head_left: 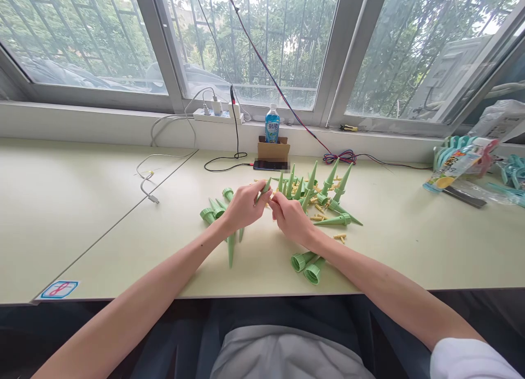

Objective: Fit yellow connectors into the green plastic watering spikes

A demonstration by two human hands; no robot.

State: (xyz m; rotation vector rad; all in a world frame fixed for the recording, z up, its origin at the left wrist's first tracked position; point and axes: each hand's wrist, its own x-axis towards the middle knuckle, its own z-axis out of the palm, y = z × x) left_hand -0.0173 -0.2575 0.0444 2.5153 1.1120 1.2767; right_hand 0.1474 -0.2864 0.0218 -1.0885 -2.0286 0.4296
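Note:
My left hand point(246, 205) is closed around a green plastic watering spike point(266, 186), whose pointed end slants up past the fingers. Close against it, my right hand point(292, 219) pinches a small yellow piece point(273, 194), mostly covered by the fingertips. Several green spikes point(311, 175) stand and lie in a group behind and right of my right hand, with loose yellow T-shaped pieces point(319, 208) scattered among them. Under my left wrist lie more green spikes point(231, 250). Two capped ones point(314, 272) rest below my right forearm, their threaded openings facing me.
A phone point(270, 165) lies before a cardboard box point(273, 150) with a blue bottle point(272, 124) behind. Cables point(339, 157) and a power strip point(211, 116) run along the windowsill. Plastic packages point(453, 165) sit at the right. The table edge point(266, 296) is near my body.

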